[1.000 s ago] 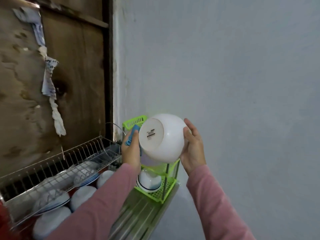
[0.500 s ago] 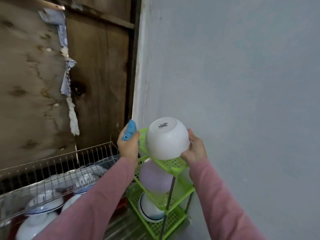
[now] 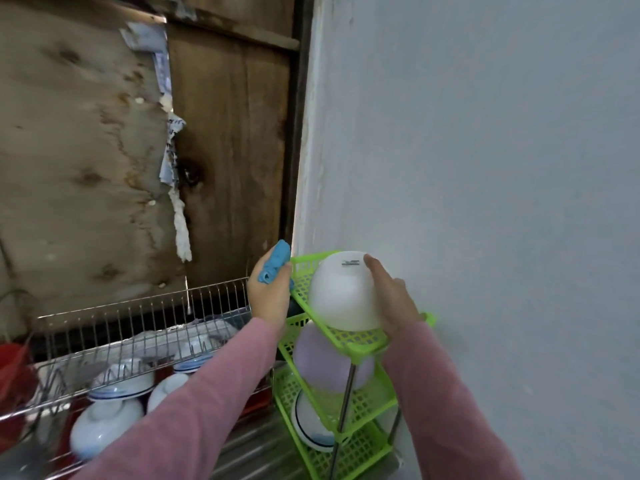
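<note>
A white bowl (image 3: 341, 294) sits upside down on the top tier of a green plastic corner rack (image 3: 360, 341). My right hand (image 3: 391, 299) lies along the bowl's right side with its fingers spread over the base. My left hand (image 3: 270, 292) hovers just left of the rack and grips a rolled blue cloth (image 3: 275, 261). A lilac bowl (image 3: 329, 365) is upside down on the middle tier, and a white bowl with a dark rim (image 3: 311, 427) leans on the bottom tier.
A wire dish rack (image 3: 138, 327) at the left holds several upturned white bowls (image 3: 104, 427). A grey wall (image 3: 485, 168) stands close on the right, a wooden panel (image 3: 104, 150) behind. A ridged metal surface (image 3: 249, 448) lies below. A red tub (image 3: 14, 368) sits far left.
The white bowl has come down from mid-air, base turned upward, onto the rack's top tier. My left hand has let go of it and keeps only the cloth.
</note>
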The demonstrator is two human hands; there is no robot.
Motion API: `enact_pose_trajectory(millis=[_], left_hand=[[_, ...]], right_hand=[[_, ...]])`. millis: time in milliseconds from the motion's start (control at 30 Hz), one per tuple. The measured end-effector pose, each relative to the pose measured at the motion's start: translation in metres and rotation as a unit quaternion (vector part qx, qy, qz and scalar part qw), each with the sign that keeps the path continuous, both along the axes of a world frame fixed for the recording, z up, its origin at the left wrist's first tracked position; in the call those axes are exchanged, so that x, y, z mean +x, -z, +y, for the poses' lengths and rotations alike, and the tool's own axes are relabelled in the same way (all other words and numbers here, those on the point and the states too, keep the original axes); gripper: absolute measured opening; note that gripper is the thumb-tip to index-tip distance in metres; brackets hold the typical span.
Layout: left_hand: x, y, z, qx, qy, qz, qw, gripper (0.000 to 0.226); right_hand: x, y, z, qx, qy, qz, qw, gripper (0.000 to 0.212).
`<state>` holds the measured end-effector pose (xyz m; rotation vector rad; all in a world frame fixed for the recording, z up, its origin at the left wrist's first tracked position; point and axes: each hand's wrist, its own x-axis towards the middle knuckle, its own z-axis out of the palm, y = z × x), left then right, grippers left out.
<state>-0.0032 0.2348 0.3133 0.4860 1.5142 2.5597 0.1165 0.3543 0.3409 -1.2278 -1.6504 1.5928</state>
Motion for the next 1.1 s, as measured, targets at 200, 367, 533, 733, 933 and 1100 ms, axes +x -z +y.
enact_pose_trajectory(millis=[200, 367, 533, 733, 933, 1100], left_hand=[[0.008, -0.001, -0.009, 0.002, -0.013, 0.008, 1.0, 0.035], [0.009, 0.002, -0.032, -0.016, -0.021, 0.041, 0.999, 0.037], [0.005, 0.011, -0.076, -0.047, -0.011, 0.081, 0.996, 0.033], [-0.009, 0.027, -0.172, -0.079, -0.015, 0.076, 0.994, 0.03], [-0.02, 0.058, -0.305, -0.128, -0.076, 0.042, 0.988, 0.03], [-0.005, 0.085, -0.428, -0.136, -0.152, -0.021, 0.979, 0.027]], right_hand=[[-0.005, 0.002, -0.009, 0.124, 0.041, -0.075, 0.989, 0.086], [-0.01, -0.009, -0.039, 0.269, 0.053, -0.097, 0.957, 0.079], [-0.028, -0.015, -0.101, 0.402, 0.006, -0.048, 0.915, 0.071], [-0.062, 0.011, -0.2, 0.445, -0.107, 0.026, 0.889, 0.072], [-0.088, 0.058, -0.314, 0.349, -0.264, 0.045, 0.898, 0.056], [-0.088, 0.096, -0.426, 0.265, -0.36, 0.082, 0.891, 0.031]])
